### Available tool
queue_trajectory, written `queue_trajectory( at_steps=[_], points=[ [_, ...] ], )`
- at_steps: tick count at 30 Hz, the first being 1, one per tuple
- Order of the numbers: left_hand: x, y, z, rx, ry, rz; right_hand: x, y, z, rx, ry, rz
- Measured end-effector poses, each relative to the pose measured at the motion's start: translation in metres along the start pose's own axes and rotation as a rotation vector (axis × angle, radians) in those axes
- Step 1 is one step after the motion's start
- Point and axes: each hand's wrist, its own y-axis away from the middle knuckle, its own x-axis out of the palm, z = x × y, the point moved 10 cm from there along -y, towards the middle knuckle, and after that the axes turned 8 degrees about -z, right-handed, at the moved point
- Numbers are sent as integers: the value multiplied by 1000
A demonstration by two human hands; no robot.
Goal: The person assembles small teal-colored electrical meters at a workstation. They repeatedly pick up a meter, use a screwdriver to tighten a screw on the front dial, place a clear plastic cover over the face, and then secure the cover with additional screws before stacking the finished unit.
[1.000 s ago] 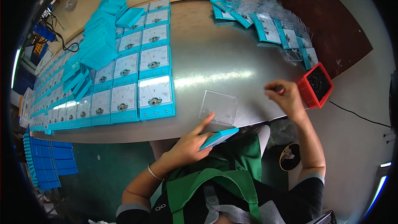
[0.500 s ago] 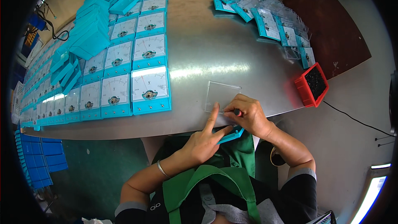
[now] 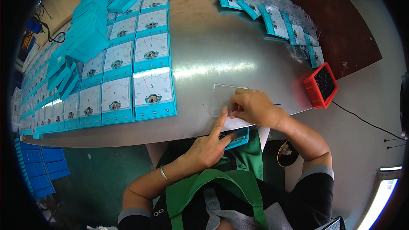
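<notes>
A clear plastic cover (image 3: 222,96) lies flat near the table's front edge. My left hand (image 3: 206,150) stretches its index finger to the cover's lower edge. Its thumb lies over a teal meter case (image 3: 239,139), held just off the table edge above my lap; the remaining fingers are mostly hidden. Over the cover's lower right part is my right hand (image 3: 255,107), fingertips pinched together beside my left index fingertip. What they pinch is hidden. A small dark thin thing (image 3: 277,104) shows just beyond my right hand; I cannot tell what it is.
Rows of teal meters (image 3: 152,87) cover the table's left, with stacked teal cases (image 3: 87,34) on top. Meters with clear covers (image 3: 277,21) lie piled at the far right. A red bin (image 3: 320,86) of small black parts stands by the right edge.
My right hand has turned over, and the red and black handle seen in it no longer shows. My left index finger stays at the cover; the teal case has shifted slightly.
</notes>
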Motion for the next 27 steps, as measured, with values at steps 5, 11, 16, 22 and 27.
queue_trajectory(
  at_steps=[5,11,16,22,27],
  points=[
    [4,-1,-2,-38,5,45,12,-26,-12,99,72,322],
    [0,-5,-3,-45,18,-24,-17,3,2,-94,-41,-140],
    [1,-6,-7,-71,7,-30,-70,26,11,1,-794,-595],
    [3,-8,-8,-78,-56,0,-56,29,0,-108,-1259,-856],
    [5,-7,-5,-73,-57,-20,-51,27,-4,-95,-1272,-809]
  ],
)
